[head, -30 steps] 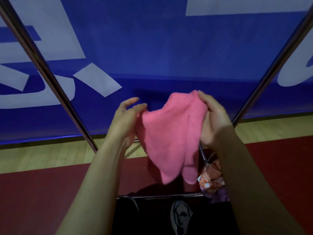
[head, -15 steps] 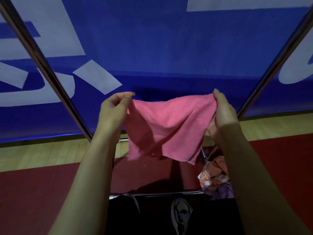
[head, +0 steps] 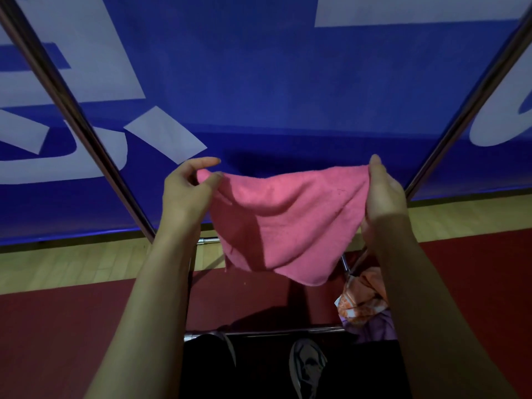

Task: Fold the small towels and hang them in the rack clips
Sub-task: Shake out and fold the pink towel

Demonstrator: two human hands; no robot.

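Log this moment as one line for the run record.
step: spreading towel | left hand: pinches pink towel corner | right hand: grips opposite corner | towel: unfolded, sagging between hands | clips: not in view

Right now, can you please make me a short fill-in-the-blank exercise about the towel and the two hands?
1. The towel held up is ____ in colour.
2. The left hand and the right hand each pinch one top ____ of the towel.
3. The banner behind the towel is mostly ____.

Missing words: pink; corner; blue
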